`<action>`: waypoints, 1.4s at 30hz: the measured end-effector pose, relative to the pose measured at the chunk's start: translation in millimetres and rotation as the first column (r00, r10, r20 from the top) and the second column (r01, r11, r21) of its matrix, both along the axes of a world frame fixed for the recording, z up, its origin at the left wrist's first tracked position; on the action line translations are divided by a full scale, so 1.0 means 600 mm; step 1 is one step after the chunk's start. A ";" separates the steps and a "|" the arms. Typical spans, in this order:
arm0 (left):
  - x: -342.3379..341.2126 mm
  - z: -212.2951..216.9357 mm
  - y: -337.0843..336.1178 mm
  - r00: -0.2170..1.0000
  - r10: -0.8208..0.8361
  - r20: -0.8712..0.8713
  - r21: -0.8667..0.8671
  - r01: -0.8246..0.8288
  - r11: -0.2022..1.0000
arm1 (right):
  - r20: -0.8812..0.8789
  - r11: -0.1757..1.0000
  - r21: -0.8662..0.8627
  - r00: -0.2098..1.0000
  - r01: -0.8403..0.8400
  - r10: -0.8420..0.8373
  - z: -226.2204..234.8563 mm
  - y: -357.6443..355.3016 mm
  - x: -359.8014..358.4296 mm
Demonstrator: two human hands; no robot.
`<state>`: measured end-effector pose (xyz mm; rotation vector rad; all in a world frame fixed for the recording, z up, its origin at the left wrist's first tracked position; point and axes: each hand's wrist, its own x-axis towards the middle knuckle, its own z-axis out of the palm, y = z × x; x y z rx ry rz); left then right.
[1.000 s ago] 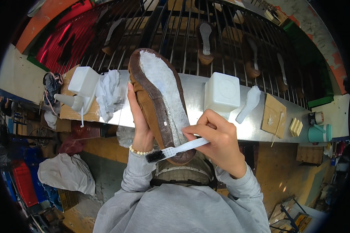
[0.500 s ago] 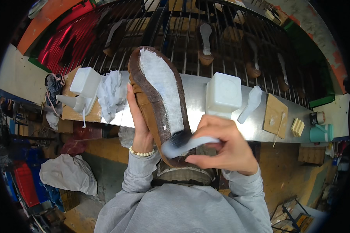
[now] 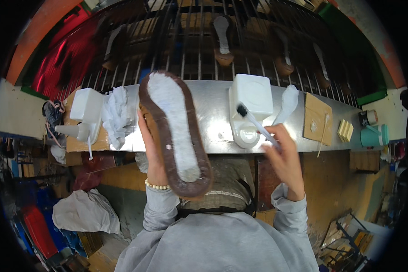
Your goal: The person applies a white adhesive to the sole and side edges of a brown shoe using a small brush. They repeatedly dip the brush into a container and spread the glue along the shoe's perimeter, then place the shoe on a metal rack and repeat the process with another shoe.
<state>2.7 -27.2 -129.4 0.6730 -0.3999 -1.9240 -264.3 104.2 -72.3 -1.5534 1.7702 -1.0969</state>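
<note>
Nearest, the left hand [image 3: 154, 161] is wrapping around the side of a brown shoe [image 3: 176, 133], which is facing the camera sole-first in front of the bench, while the right hand [image 3: 284, 158] is pinching the handle of a brush [image 3: 259, 126], its dark bristles showing against a white container [image 3: 253, 97], apart from the shoe. Beyond, that container is standing on the metal bench [image 3: 208, 104] beside a pale sole-shaped piece [image 3: 287, 105] and cardboard [image 3: 316, 119]; farthest, more shoes [image 3: 223, 36] are lying on a barred rack [image 3: 199, 68].
</note>
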 end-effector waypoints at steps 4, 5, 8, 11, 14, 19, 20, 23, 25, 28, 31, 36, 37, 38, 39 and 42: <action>0.030 -0.031 -0.022 0.770 -0.459 -0.443 -0.105 0.463 0.880 | -0.573 0.965 -0.207 0.780 0.159 -0.251 -0.042 0.034 -0.052; 0.034 -0.032 -0.034 0.695 -0.492 -0.525 -0.089 0.530 0.844 | -0.633 0.969 -0.192 0.734 0.159 -0.246 -0.055 0.034 -0.054; 0.047 -0.022 -0.075 0.441 -0.710 -0.549 -0.268 0.712 0.649 | -0.697 0.956 -0.249 0.656 0.157 -0.289 -0.081 0.029 -0.052; 0.065 -0.009 -0.104 0.331 -0.857 -0.396 -0.342 0.812 0.472 | -0.628 0.944 -0.259 0.707 0.204 -0.325 -0.091 0.028 -0.053; 0.075 -0.009 -0.118 0.355 -0.900 -0.251 -0.476 0.764 0.435 | -0.615 0.935 -0.229 0.704 0.272 -0.356 -0.099 0.034 -0.050; 0.086 -0.006 -0.122 0.267 -0.915 -0.302 -0.427 0.820 0.380 | -0.230 0.850 -0.107 0.819 0.516 -0.526 -0.104 0.057 -0.031; 0.083 -0.006 -0.112 0.422 -0.870 -0.256 -0.384 0.782 0.492 | -0.205 0.861 -0.161 0.836 0.483 -0.508 -0.098 0.053 -0.030; 0.047 -0.026 -0.036 0.825 0.173 0.538 -0.490 0.140 0.860 | -0.026 0.865 -0.297 0.902 0.406 -0.432 -0.046 0.027 -0.029; 0.017 -0.033 0.009 0.637 0.516 0.572 -0.597 -0.108 0.795 | -0.007 0.835 -0.459 0.939 0.303 -0.345 0.010 0.003 -0.019; -0.010 -0.009 0.053 0.870 0.254 0.422 -0.364 -0.094 0.927 | -0.271 0.762 -0.648 0.927 0.023 -0.258 0.093 -0.047 -0.002; -0.031 0.035 0.064 0.903 0.192 0.385 -0.347 -0.050 0.936 | -0.423 0.729 -0.684 0.825 -0.019 -0.376 0.133 -0.107 0.001; -0.024 0.075 0.059 0.953 0.125 0.277 -0.178 -0.077 0.981 | -0.523 0.748 -0.608 0.843 -0.266 -0.126 0.156 -0.086 0.013; -0.022 0.075 0.062 0.960 0.109 0.258 -0.143 -0.073 0.987 | -0.520 0.747 -0.606 0.847 -0.275 -0.111 0.157 -0.086 0.015; -0.019 0.073 0.065 0.966 0.087 0.245 -0.119 -0.059 0.991 | -0.515 0.724 -0.627 0.850 -0.287 -0.109 0.159 -0.086 0.017; -0.019 0.071 0.069 0.970 0.068 0.234 -0.099 -0.046 0.994 | -0.503 0.710 -0.663 0.844 -0.240 -0.185 0.159 -0.098 0.015; -0.023 0.070 0.076 0.979 0.029 0.202 -0.053 -0.019 0.998 | -0.368 0.713 -0.701 0.865 -0.017 -0.341 0.167 -0.134 -0.004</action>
